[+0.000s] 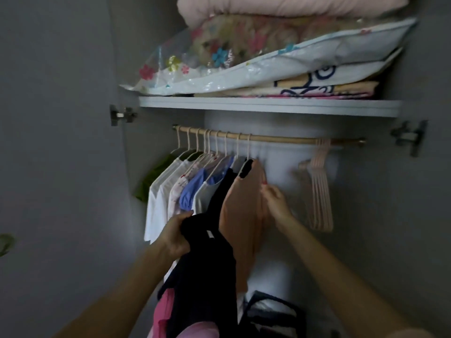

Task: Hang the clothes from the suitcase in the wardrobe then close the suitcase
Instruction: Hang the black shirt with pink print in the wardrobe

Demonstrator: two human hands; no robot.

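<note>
Two hands in the wardrobe, left hand (174, 234) gripping black garment (207, 259), right hand (274, 200) apparently pinching tan garment (241, 211)

We see bare rod (280, 138) between the hung clothes (195, 186) and the empty hangers (319, 186); the shelf (268, 107) sits close above it. Our right hand (274, 198) occupies that gap.

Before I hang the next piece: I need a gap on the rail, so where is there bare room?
The wooden rail is bare between the peach garment and the bunch of empty pink hangers at its right end. Left of the peach garment it is crowded with hung clothes. The shelf above is stacked with bedding.
</note>
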